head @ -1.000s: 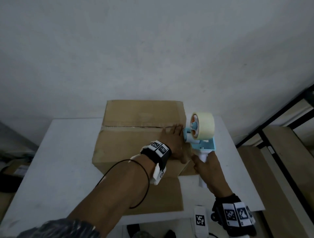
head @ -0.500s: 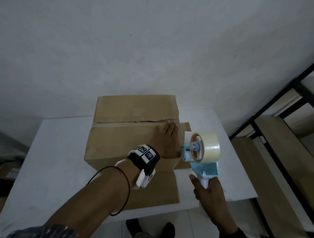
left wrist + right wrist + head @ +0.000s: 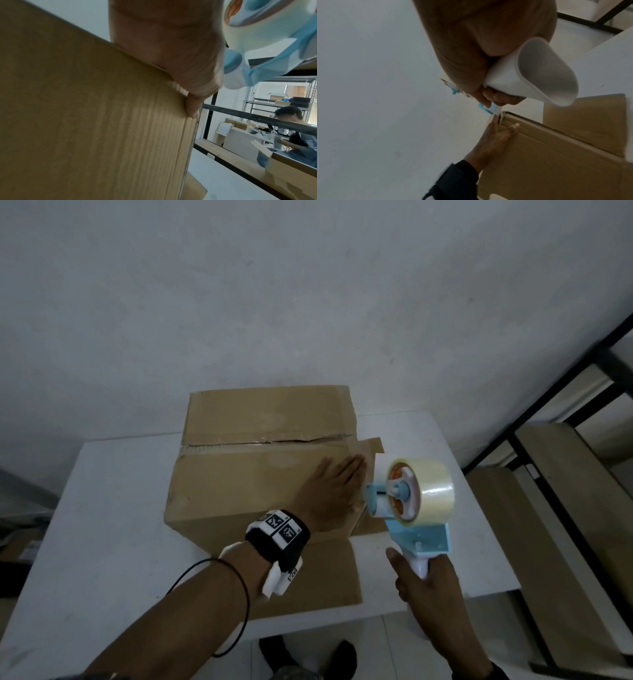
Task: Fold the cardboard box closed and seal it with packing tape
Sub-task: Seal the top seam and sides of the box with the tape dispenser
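Right hand [image 3: 428,587], near right: fingers wrapped round white handle of tape dispenser [image 3: 416,508], held above the white table [image 3: 102,508], tape roll upright, just right of the box. Left hand [image 3: 332,491]: flat, fingers straight, palm pressing near flap at right end of cardboard box [image 3: 246,474]; thumb over the corner. Box mid-table, top flaps down, taped seam [image 3: 239,444] across. Side flap [image 3: 371,445] sticks out right. Wall [image 3: 308,302] beyond.
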